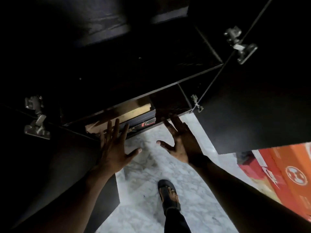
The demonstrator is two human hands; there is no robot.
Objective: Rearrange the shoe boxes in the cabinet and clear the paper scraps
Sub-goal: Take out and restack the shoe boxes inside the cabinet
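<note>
Head view is showing both hands reaching toward the lowest compartment of the cabinet (202, 71), where a dark shoe box (146, 123) with a red logo is sitting under a tan cardboard piece (134, 108). The left hand (114, 145) and right hand (180, 142) are both spread with straight fingers and gripping nothing; contact with the box cannot be confirmed. The box is lying with its long axis along the shelf front and its logo side facing outward. Judged risk: an uneven pull would be skewing it and dropping the loose cardboard onto the sandalled foot (168, 194) below.
</note>
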